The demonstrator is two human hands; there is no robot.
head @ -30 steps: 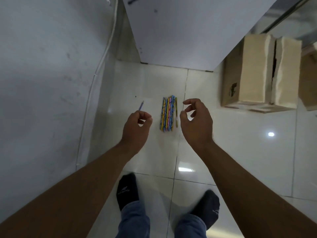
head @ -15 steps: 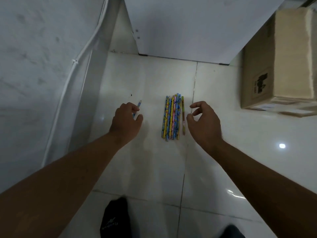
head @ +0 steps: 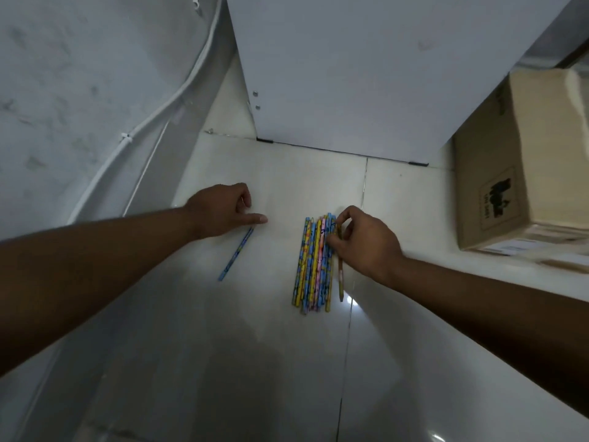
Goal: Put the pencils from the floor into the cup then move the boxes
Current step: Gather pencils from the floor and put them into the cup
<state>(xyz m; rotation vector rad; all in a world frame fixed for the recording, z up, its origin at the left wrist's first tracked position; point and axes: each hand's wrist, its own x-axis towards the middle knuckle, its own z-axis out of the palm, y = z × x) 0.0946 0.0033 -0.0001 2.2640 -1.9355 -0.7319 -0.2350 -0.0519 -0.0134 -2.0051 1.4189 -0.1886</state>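
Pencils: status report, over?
Left hand at the lone blue pencil, nothing lifted. Right hand fingering the bundle. No cup visible.

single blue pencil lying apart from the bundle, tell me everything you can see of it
The slim blue patterned pencil lies flat on the glossy pale tiled floor, slanting from lower left to upper right. It sits left of the multicoloured pencil bundle, apart from it. The left hand is at its upper end, thumb right by the tip.
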